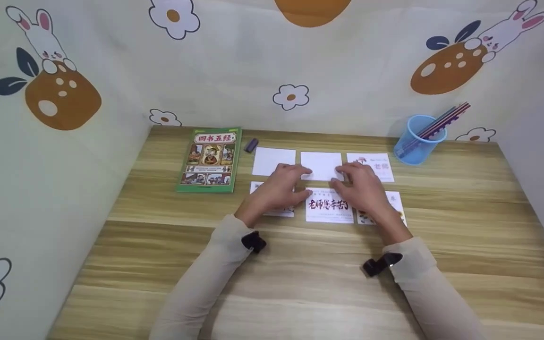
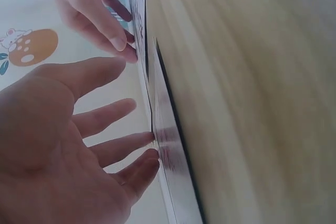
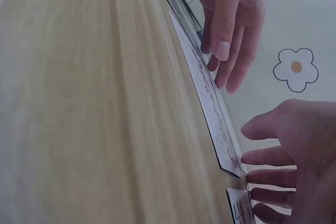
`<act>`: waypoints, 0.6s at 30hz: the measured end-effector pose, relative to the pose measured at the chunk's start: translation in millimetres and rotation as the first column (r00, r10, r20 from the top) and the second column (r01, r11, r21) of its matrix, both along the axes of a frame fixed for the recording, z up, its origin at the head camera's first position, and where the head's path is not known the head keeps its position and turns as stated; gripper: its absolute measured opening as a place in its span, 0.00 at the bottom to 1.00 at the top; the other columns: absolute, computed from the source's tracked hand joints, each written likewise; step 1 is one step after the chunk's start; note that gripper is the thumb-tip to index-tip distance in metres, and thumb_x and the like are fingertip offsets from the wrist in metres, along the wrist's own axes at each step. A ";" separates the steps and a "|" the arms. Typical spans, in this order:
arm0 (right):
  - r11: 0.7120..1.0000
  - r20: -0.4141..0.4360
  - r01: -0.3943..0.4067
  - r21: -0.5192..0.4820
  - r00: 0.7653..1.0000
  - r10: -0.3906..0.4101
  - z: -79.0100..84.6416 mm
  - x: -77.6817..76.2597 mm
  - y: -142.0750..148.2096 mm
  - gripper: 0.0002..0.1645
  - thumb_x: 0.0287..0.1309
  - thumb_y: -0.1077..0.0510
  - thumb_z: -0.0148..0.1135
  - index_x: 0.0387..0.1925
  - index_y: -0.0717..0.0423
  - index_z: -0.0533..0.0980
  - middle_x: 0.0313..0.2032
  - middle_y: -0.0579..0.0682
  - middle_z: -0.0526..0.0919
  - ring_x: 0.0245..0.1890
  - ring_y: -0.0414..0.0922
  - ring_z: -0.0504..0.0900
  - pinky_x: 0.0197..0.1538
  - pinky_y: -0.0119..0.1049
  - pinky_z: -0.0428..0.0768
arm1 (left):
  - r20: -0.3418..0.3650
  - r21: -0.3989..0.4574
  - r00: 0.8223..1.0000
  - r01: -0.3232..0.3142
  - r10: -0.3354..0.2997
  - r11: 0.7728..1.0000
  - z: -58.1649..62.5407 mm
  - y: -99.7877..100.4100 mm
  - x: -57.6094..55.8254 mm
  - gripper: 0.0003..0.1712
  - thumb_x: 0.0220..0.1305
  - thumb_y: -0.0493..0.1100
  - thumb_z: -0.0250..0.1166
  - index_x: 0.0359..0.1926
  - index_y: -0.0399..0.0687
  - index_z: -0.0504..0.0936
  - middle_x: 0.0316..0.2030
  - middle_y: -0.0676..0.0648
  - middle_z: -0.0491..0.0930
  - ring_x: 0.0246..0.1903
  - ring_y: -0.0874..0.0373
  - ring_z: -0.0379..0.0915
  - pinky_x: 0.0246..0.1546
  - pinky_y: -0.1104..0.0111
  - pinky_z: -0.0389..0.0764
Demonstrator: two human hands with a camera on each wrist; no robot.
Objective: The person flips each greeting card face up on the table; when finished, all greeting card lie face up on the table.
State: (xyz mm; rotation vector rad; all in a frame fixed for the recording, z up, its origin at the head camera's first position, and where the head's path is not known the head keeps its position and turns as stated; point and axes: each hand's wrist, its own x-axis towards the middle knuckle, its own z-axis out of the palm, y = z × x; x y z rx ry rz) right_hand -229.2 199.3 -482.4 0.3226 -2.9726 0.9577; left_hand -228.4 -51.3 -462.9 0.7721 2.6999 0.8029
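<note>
Six-card layout aside, a blank white card [image 1: 321, 163] lies in the middle of the back row. At its left edge are the fingertips of my left hand [image 1: 282, 187]; its fingers are extended and slightly bent. My right hand [image 1: 362, 189] is at the card's right edge, fingers spread in the right wrist view. Neither hand grips anything. Another blank card [image 1: 273, 158] is left of it, and a printed card [image 1: 381, 166] is right. In front lie a card with red characters [image 1: 329, 208], a card [image 1: 279, 213] partly under my left hand, and a card [image 1: 395, 200] partly covered by my right forearm.
A green-edged book [image 1: 210, 160] lies at the left, with a small dark block [image 1: 251, 145] beside it. At the back right stands a blue cup [image 1: 416, 146] holding several pencils [image 1: 446, 120]. A patterned curtain [image 1: 234, 66] borders the wooden table [image 1: 300, 288].
</note>
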 end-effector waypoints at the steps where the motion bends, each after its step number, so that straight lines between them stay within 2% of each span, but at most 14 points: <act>1: 1.000 -0.005 -0.003 0.001 1.000 0.003 -0.2 -0.3 0.3 0.28 0.70 0.50 0.69 0.65 0.62 0.83 0.67 0.65 0.82 0.74 0.66 0.73 0.81 0.62 0.66 | 0.016 0.013 1.000 0.002 -0.002 1.000 0.0 1.2 -0.2 0.35 0.76 0.51 0.68 0.77 0.43 0.73 0.76 0.43 0.75 0.79 0.43 0.63 0.84 0.52 0.62; 4: 1.000 -0.007 -0.005 0.004 1.000 0.005 -0.6 -0.7 1.5 0.29 0.70 0.49 0.70 0.65 0.62 0.82 0.67 0.65 0.83 0.73 0.66 0.74 0.81 0.63 0.67 | 0.075 0.062 0.997 -0.020 0.015 0.998 -0.5 4.5 -0.6 0.37 0.76 0.52 0.68 0.79 0.44 0.71 0.76 0.42 0.74 0.80 0.41 0.60 0.83 0.52 0.64; 5: 1.000 -0.003 -0.002 0.006 1.000 0.002 -0.9 -0.7 2.0 0.29 0.70 0.48 0.70 0.65 0.62 0.82 0.67 0.65 0.83 0.73 0.66 0.74 0.81 0.62 0.67 | 0.087 0.085 0.996 -0.024 0.016 0.996 -1.2 5.6 -1.3 0.38 0.76 0.51 0.68 0.79 0.43 0.70 0.75 0.42 0.76 0.78 0.42 0.63 0.82 0.52 0.66; 10: 1.000 0.002 -0.003 0.014 1.000 0.003 -1.2 0.2 2.2 0.30 0.70 0.48 0.69 0.66 0.61 0.82 0.68 0.66 0.82 0.73 0.66 0.73 0.80 0.63 0.67 | 0.098 0.201 0.995 -0.034 0.015 0.979 -2.0 7.5 -3.0 0.39 0.76 0.47 0.67 0.81 0.41 0.66 0.77 0.39 0.72 0.79 0.45 0.65 0.82 0.54 0.66; 12: 1.000 -0.004 -0.007 0.014 1.000 0.007 -0.9 0.2 1.7 0.30 0.70 0.48 0.69 0.66 0.61 0.82 0.68 0.67 0.81 0.72 0.67 0.74 0.79 0.64 0.68 | 0.077 0.250 0.997 -0.037 0.018 0.968 -0.8 7.8 -3.1 0.38 0.76 0.45 0.67 0.81 0.42 0.66 0.79 0.39 0.69 0.80 0.45 0.64 0.83 0.55 0.65; 18: 0.999 -0.007 -0.010 0.030 1.000 0.010 0.0 -0.3 -2.0 0.33 0.69 0.46 0.71 0.65 0.65 0.81 0.72 0.69 0.76 0.76 0.69 0.69 0.81 0.67 0.62 | 0.048 0.412 0.999 -0.019 0.000 0.911 1.3 11.1 -1.3 0.35 0.77 0.43 0.66 0.80 0.48 0.67 0.77 0.42 0.70 0.72 0.45 0.74 0.74 0.54 0.78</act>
